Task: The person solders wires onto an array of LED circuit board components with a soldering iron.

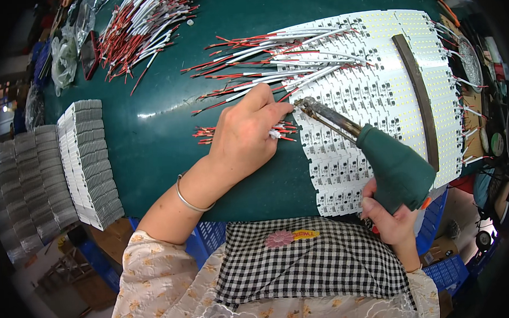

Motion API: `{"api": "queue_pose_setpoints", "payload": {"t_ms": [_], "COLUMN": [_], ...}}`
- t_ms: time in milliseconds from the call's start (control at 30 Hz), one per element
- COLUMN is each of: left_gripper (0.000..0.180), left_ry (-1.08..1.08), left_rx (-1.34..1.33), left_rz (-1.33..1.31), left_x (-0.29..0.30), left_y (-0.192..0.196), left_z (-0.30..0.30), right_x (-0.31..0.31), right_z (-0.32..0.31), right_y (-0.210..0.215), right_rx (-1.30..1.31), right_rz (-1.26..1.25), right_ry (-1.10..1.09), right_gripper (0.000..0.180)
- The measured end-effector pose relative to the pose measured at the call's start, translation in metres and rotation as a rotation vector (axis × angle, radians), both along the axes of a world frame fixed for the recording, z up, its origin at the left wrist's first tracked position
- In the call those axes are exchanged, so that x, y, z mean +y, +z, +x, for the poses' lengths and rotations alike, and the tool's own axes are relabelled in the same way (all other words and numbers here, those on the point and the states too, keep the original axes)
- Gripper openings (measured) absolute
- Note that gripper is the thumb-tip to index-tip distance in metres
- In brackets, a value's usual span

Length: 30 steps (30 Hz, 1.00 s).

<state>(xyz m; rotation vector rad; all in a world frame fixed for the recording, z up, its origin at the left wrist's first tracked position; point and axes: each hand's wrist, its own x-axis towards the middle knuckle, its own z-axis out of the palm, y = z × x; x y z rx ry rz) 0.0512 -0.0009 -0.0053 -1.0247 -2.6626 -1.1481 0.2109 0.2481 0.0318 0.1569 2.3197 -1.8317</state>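
Note:
My right hand (389, 220) grips a green soldering gun (397, 166) by its handle. Its metal tip reaches the left edge of a sheet of white LED circuit boards (345, 137). Close to that tip, the fingertips of my left hand (242, 131) are pinched together at the board edge. A small bunch of red and white wires (206, 135) is held in this hand, sticking out both sides of the palm. Whether one wire is pinched at the tip is hard to see. Farther up, several red and white wires (243, 59) extend leftward from the boards.
A dark bar (417, 101) lies across the boards. At the back left is a large heap of red and white wires (138, 30). Stacked white boards (88, 165) stand at the left edge of the green table (161, 141). Blue baskets (447, 275) sit below.

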Motion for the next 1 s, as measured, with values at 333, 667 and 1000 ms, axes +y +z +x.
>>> {"api": "queue_pose_setpoints", "payload": {"t_ms": [333, 667, 1000], "left_gripper": [0.042, 0.047, 0.048], "left_ry": [-0.001, -0.098, -0.097], "left_rx": [0.005, -0.157, -0.063], "left_rz": [-0.004, 0.053, 0.052], "left_x": [0.000, -0.006, -0.004], "left_y": [0.000, 0.000, -0.002], "left_z": [0.000, -0.010, -0.007], "right_x": [-0.007, 0.001, -0.003], "right_z": [-0.003, 0.009, 0.006], "right_y": [0.025, 0.026, 0.022], "right_rx": [-0.123, -0.222, -0.185], "right_rz": [-0.296, -0.237, -0.268], "right_ry": [-0.382, -0.227, -0.143], "right_gripper": [0.062, 0.058, 0.038]}}
